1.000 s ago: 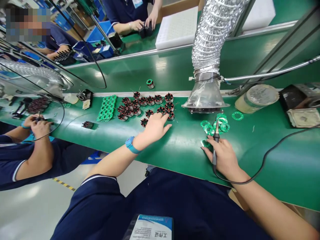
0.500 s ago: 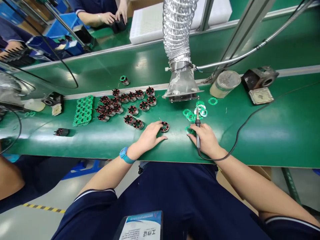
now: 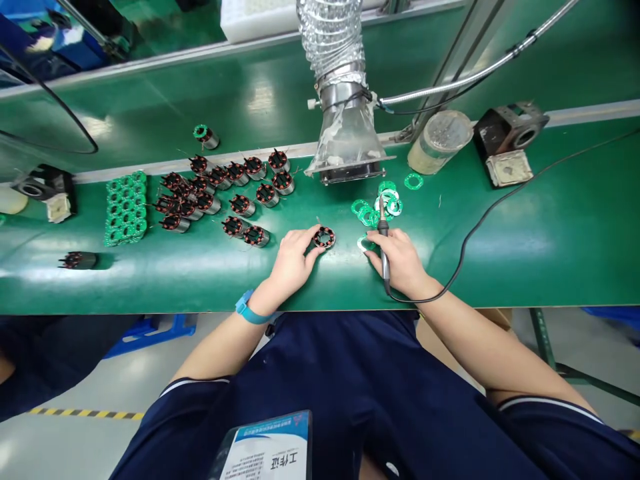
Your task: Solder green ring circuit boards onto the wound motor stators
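Note:
My left hand (image 3: 296,262) grips a motor stator (image 3: 324,238) with copper windings between thumb and fingers, its ring-shaped end facing up. In my right hand (image 3: 400,260) is a soldering iron (image 3: 383,248), tip pointing away from me. The thumb and forefinger of that hand also pinch a green ring-shaped circuit board (image 3: 364,244) just above the bench. Beyond the iron's tip lies a loose pile of similar ring boards (image 3: 369,215), with one single ring (image 3: 413,181) to its right.
Several stators (image 3: 243,205) stand grouped on the left, beside a stack of green board panels (image 3: 126,208). One stator (image 3: 77,260) lies on its side farther left. A fume extraction hood (image 3: 347,143) hangs over the bench. A tub (image 3: 440,141) and soldering iron stand (image 3: 510,143) are back right.
The view has tilted down and shifted. My left thumb has closed onto the stator, which now faces up more. My right hand keeps the soldering iron and the ring board.

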Demonstrator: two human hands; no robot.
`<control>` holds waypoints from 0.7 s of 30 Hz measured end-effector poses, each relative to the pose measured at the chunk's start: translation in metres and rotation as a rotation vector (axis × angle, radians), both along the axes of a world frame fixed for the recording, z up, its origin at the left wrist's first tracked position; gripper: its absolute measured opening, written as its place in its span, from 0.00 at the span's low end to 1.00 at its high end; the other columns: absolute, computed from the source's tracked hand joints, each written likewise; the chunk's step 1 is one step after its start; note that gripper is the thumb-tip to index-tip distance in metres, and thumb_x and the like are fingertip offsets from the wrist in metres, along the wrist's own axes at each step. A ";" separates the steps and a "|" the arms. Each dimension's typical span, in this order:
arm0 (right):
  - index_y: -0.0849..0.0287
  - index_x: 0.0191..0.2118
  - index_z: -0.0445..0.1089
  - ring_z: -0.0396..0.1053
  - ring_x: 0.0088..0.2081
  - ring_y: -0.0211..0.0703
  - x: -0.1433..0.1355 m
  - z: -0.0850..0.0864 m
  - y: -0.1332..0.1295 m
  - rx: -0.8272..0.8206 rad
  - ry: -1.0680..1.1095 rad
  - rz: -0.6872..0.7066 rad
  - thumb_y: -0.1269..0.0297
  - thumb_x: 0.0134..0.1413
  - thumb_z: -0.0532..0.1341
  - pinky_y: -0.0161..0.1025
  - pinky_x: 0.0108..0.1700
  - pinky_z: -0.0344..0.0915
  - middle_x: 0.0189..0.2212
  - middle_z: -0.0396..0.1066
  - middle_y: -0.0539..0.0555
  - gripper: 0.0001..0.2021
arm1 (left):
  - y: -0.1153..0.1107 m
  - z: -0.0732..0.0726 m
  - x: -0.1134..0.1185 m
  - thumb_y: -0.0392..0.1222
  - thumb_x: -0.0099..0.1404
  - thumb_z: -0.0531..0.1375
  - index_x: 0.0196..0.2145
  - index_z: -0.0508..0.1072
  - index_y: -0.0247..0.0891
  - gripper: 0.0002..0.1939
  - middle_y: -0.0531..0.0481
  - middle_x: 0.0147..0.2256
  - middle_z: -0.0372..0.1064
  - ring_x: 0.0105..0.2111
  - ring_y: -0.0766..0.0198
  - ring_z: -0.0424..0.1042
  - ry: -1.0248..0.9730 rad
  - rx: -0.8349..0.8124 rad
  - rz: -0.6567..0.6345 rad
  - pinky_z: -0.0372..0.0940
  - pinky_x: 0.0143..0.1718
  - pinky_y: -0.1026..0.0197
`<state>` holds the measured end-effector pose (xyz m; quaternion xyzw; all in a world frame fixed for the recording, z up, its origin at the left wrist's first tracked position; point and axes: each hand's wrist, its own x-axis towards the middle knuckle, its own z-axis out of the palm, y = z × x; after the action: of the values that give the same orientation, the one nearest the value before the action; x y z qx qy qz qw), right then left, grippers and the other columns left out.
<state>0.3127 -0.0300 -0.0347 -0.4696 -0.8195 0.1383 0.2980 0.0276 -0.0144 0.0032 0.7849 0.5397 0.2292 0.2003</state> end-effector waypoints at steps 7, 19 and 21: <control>0.56 0.58 0.67 0.69 0.50 0.57 0.001 0.000 -0.001 0.028 0.004 -0.024 0.61 0.65 0.63 0.51 0.49 0.65 0.52 0.76 0.61 0.18 | -0.004 0.010 -0.018 0.46 0.66 0.63 0.71 0.50 0.38 0.41 0.33 0.64 0.61 0.60 0.48 0.68 -0.025 -0.068 -0.026 0.68 0.57 0.46; 0.55 0.58 0.68 0.68 0.49 0.57 -0.002 0.003 0.004 -0.009 0.000 -0.028 0.63 0.66 0.60 0.52 0.48 0.64 0.49 0.77 0.60 0.16 | 0.006 -0.004 0.023 0.60 0.64 0.67 0.50 0.72 0.38 0.26 0.38 0.47 0.75 0.51 0.46 0.72 0.160 0.088 0.051 0.64 0.55 0.44; 0.55 0.60 0.68 0.69 0.50 0.58 0.000 0.006 0.003 -0.012 0.017 -0.048 0.61 0.66 0.61 0.54 0.50 0.65 0.51 0.77 0.60 0.18 | 0.009 0.005 0.017 0.54 0.66 0.67 0.55 0.71 0.38 0.25 0.39 0.50 0.75 0.53 0.50 0.73 0.059 0.027 -0.118 0.65 0.56 0.47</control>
<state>0.3125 -0.0270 -0.0285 -0.4897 -0.8045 0.1403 0.3053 0.0445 -0.0052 0.0082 0.8243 0.4952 0.2009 0.1867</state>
